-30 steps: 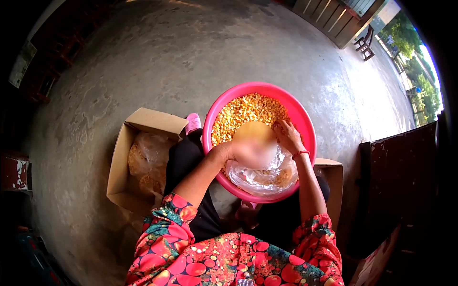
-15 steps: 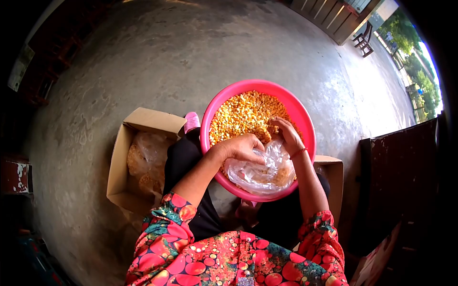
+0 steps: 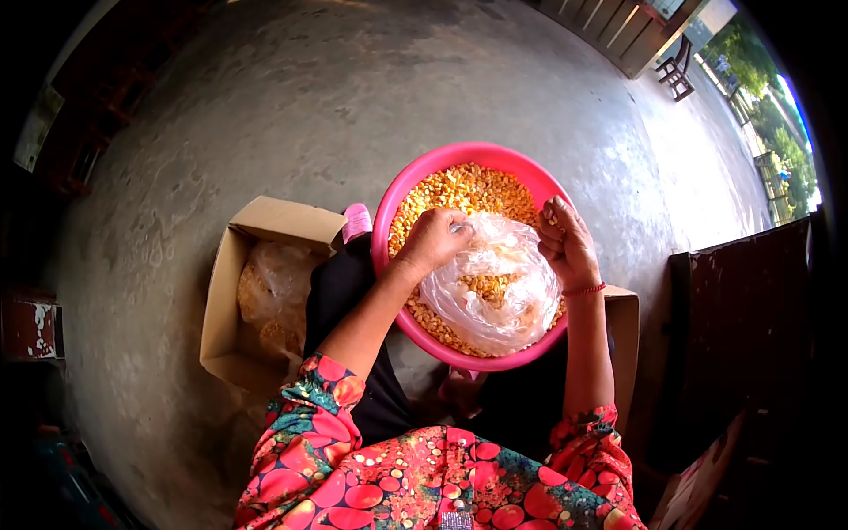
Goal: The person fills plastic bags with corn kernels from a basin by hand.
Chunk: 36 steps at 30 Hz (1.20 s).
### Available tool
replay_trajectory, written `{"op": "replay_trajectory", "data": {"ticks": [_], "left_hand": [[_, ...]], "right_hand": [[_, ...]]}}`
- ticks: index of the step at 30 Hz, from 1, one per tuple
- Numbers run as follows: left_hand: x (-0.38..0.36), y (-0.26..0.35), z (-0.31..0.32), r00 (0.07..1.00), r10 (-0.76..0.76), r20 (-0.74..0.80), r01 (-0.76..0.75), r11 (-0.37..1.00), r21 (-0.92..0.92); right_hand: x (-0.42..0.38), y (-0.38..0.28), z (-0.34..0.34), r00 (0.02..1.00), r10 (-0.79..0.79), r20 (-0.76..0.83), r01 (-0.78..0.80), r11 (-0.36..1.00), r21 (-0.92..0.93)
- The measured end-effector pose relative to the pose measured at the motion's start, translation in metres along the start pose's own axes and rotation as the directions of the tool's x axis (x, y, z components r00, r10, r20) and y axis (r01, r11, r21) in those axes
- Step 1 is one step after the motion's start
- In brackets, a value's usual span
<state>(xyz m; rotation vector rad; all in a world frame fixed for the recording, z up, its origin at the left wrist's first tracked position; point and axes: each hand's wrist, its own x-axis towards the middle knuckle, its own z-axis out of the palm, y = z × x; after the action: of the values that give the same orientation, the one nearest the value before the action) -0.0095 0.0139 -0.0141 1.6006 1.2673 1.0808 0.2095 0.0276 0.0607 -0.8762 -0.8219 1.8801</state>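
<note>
The left hand (image 3: 435,238) and the right hand (image 3: 565,243) are now gripping and lifting the plastic bag (image 3: 495,291) open over the corn (image 3: 459,190), at 12 o'clock of the pink basin (image 3: 389,221), so filling is continuing.

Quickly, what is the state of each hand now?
Left hand: closed, holding the plastic bag edge.
Right hand: closed on the bag's other edge.

Glossy pink round plastic basin (image 3: 395,205); thin clear crinkled plastic bag (image 3: 495,291), shiny; matt yellow dried corn kernels (image 3: 468,187); matt brown cardboard box (image 3: 225,291); rough grey concrete floor (image 3: 309,106); printed floral cloth sleeves (image 3: 305,420)
</note>
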Motion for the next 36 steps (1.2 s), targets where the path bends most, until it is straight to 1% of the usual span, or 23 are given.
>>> {"op": "replay_trajectory", "data": {"ticks": [2,4,6,7,8,10,11,13,14,16,18,20,21,22,24,25,26,28,31,32,33,34,36], "left_hand": [[0.000,0.002,-0.001,1.000,-0.010,-0.019,0.011,0.999,0.038],[0.002,0.003,0.000,0.997,-0.074,0.019,0.075,0.996,-0.051],[0.002,-0.001,0.000,0.998,-0.054,-0.006,0.054,0.997,-0.053],[0.003,-0.004,0.000,0.999,-0.034,-0.035,0.032,0.998,-0.055],[0.004,-0.007,0.000,0.999,-0.033,-0.032,0.031,0.998,-0.055],[0.006,-0.004,-0.003,0.997,-0.038,-0.073,0.034,0.998,-0.060],[0.005,-0.003,-0.005,0.997,-0.060,-0.051,0.055,0.995,-0.086],[0.007,-0.007,-0.005,0.998,-0.064,-0.030,0.060,0.990,-0.128],[0.007,-0.009,-0.005,0.998,-0.066,-0.009,0.064,0.983,-0.170],[0.006,-0.001,-0.007,0.998,-0.063,0.016,0.064,0.984,-0.165],[0.004,0.008,-0.007,0.990,-0.099,0.100,0.116,0.977,-0.182],[0.002,0.011,-0.008,0.983,-0.098,0.152,0.129,0.970,-0.206],[0.002,0.014,-0.006,0.986,-0.063,0.152,0.097,0.969,-0.229],[0.001,0.017,-0.005,0.988,-0.027,0.150,0.065,0.966,-0.252],[-0.003,0.022,-0.008,0.976,-0.064,0.210,0.109,0.972,-0.209],[-0.005,0.024,-0.008,0.975,-0.074,0.208,0.090,0.994,-0.068],[-0.006,0.025,-0.009,0.975,-0.084,0.204,0.070,0.995,0.076],[-0.007,0.024,-0.009,0.968,-0.085,0.235,0.059,0.991,0.116],[-0.007,0.018,-0.006,0.977,-0.121,0.175,0.101,0.988,0.120],[-0.006,0.019,-0.009,0.954,-0.133,0.269,0.094,0.984,0.153],[-0.005,0.020,-0.011,0.922,-0.148,0.358,0.085,0.979,0.185],[-0.006,0.019,-0.009,0.922,-0.148,0.358,0.085,0.979,0.185],[-0.010,0.018,-0.004,0.903,-0.104,0.416,0.031,0.984,0.178]], "right_hand": [[-0.007,0.004,0.011,0.989,0.101,0.112,-0.088,0.990,-0.115],[-0.008,0.013,0.020,0.963,0.222,0.150,-0.193,0.963,-0.188],[-0.007,0.024,0.028,0.972,0.207,0.109,-0.142,0.895,-0.423],[-0.008,0.027,0.032,0.977,0.207,0.053,-0.156,0.859,-0.488],[-0.009,0.026,0.034,0.969,0.214,0.122,-0.119,0.842,-0.526],[-0.005,0.032,0.029,0.935,0.171,0.311,0.071,0.770,-0.635],[-0.006,0.031,0.027,0.935,0.171,0.311,0.070,0.770,-0.634],[-0.011,0.026,0.033,0.930,0.155,0.333,0.172,0.618,-0.767],[-0.010,0.025,0.031,0.931,0.155,0.331,0.170,0.619,-0.767],[-0.009,0.022,0.025,0.916,0.180,0.359,0.220,0.524,-0.823],[-0.006,0.024,0.016,0.914,0.169,0.370,0.228,0.541,-0.810],[-0.004,0.025,0.006,0.949,0.207,0.240,0.141,0.403,-0.904],[0.000,0.026,-0.003,0.938,0.199,0.283,0.224,0.275,-0.935],[0.000,0.030,-0.010,0.940,0.198,0.280,0.221,0.275,-0.936],[0.000,0.035,-0.018,0.936,-0.058,0.347,0.350,0.262,-0.900],[0.000,0.036,-0.020,0.928,-0.079,0.364,0.372,0.185,-0.909],[-0.001,0.036,-0.022,0.928,-0.079,0.363,0.372,0.186,-0.909],[-0.007,0.027,-0.012,0.968,0.051,0.244,0.223,0.256,-0.941],[-0.011,0.018,-0.005,0.958,0.060,0.281,0.262,0.218,-0.940],[-0.013,0.012,-0.002,0.954,0.063,0.293,0.275,0.204,-0.939],[-0.015,0.002,0.003,0.966,0.218,0.140,0.077,0.273,-0.959],[-0.015,-0.004,0.006,0.926,0.378,-0.003,-0.128,0.308,-0.943],[-0.011,-0.005,-0.006,0.969,0.244,0.032,-0.083,0.448,-0.890]]}}
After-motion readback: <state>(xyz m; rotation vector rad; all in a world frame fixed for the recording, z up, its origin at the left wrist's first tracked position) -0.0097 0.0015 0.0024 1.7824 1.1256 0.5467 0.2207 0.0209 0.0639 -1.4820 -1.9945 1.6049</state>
